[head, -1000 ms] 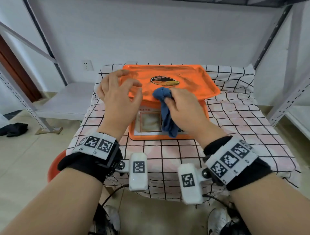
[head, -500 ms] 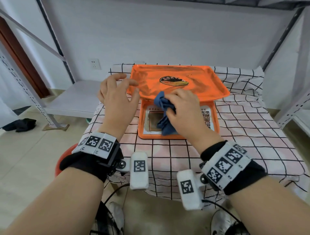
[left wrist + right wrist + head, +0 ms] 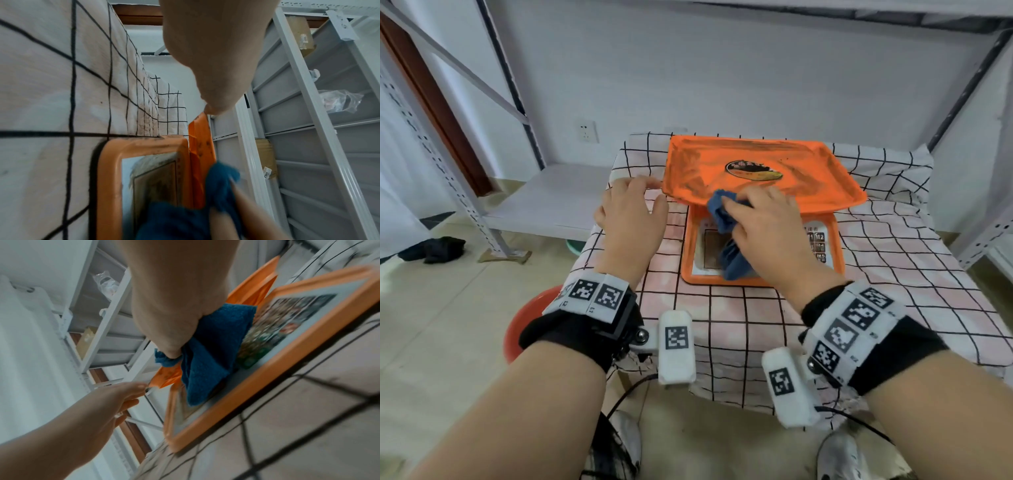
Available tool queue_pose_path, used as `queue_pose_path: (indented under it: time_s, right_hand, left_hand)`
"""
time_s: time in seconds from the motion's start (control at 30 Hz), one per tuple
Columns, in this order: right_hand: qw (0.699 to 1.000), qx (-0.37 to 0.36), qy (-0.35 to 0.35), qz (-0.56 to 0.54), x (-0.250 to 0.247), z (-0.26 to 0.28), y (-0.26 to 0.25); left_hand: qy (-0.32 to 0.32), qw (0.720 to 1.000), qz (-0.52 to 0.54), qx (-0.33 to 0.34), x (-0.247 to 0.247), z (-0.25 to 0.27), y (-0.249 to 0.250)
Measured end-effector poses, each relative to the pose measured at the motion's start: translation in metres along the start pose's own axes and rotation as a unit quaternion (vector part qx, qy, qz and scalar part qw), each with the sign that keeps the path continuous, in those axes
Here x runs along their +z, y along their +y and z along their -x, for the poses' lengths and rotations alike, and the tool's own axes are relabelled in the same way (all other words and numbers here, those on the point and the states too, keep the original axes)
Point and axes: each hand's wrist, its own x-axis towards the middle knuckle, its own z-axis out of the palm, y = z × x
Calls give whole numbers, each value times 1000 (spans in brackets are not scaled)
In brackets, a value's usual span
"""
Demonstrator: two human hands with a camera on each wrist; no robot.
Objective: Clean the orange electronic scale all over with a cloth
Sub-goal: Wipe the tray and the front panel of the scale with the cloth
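The orange electronic scale [image 3: 804, 168] stands on a checked tablecloth [image 3: 893, 274], its weighing pan smeared with dark dirt. Its front panel [image 3: 822, 240] with display and keys faces me, seen also in the left wrist view [image 3: 144, 170] and the right wrist view [image 3: 267, 340]. My right hand [image 3: 763, 226] grips a bunched blue cloth [image 3: 726, 219] [image 3: 211, 345] [image 3: 185, 211] against the pan's front edge and the panel. My left hand [image 3: 633, 209] [image 3: 115, 399] hovers at the pan's left corner, fingers loosely spread, one fingertip touching the rim.
Grey metal shelving [image 3: 510, 102] rises on the left and right [image 3: 308, 129], holding boxes and a plastic bag. A red stool [image 3: 530, 318] stands below the table's left corner. Dark clothing [image 3: 438, 248] lies on the floor at left.
The left hand has slid off the pan's front left edge out to its corner. The right hand with the cloth has stayed at the pan's front edge over the panel; the head view has shifted left.
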Motion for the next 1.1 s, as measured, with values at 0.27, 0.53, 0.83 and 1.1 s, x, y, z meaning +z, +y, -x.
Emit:
queue_pose_path:
  time_s: [0.27,0.53,0.83,1.1]
  right_hand:
    - [997,13,71,-5,7,2,-1]
    - [992,-86,-81,45,12,-56,-59]
    - [995,-95,-3,-34,6,-24,-11]
    - [991,-110,81,4,18,-23,-11]
  left_hand:
    - [-46,998,26,-27,-4,-4,-6]
    - [-28,995,67,-68,-13,-9,-6]
    - [-48,995,56,-70,-15,-3,-8]
    - [-44,994,62,-76,-24,-5,-19]
